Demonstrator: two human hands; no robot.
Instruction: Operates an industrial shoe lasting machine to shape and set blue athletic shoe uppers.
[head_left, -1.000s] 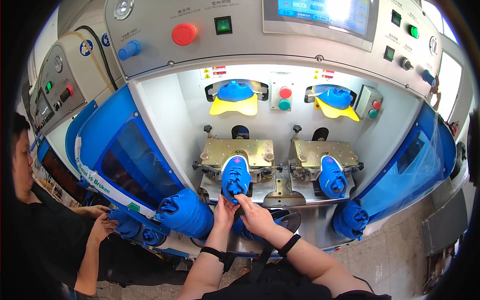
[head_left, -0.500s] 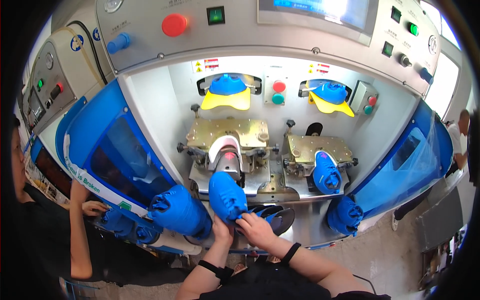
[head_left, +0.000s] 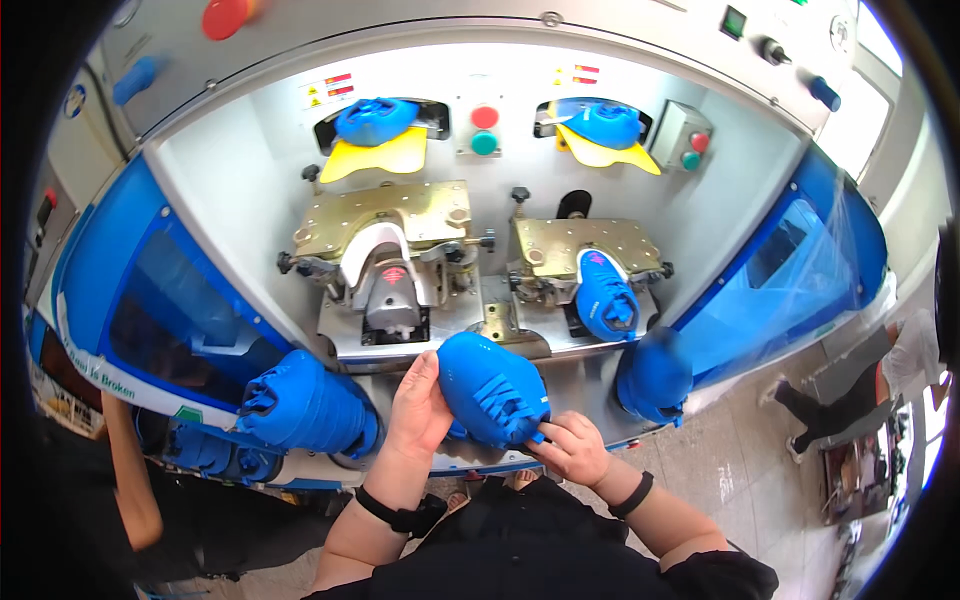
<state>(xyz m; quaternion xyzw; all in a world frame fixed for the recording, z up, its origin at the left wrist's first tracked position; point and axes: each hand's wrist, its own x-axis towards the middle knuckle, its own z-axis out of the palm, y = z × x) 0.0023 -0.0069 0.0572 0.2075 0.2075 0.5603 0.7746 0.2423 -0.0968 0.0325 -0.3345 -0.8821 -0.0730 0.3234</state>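
I hold a blue shoe upper [head_left: 490, 390] with laces in front of the machine, its rounded toe toward the upper left. My left hand [head_left: 418, 408] grips its toe side, fingers partly hidden behind it. At the heel end, my right hand [head_left: 572, 448] pinches the collar edge. Beyond it, the left metal toe form [head_left: 392, 300] stands bare, framed by a white curved pad [head_left: 372, 240]. Another blue upper [head_left: 606, 297] sits on the right-hand station under a brass-coloured plate [head_left: 580, 246].
Blue uppers with yellow flaps hang at the back left [head_left: 375, 135] and back right [head_left: 605, 135]. Red and green buttons [head_left: 484, 130] sit between them. A stack of blue uppers [head_left: 305, 405] lies left of me, another [head_left: 655, 378] right. A co-worker's arm [head_left: 132, 470] shows at far left.
The shoe upper has moved rightward, away from the left toe form, and its heel has swung right. My left hand has come up along its side. The view has shifted right and down.
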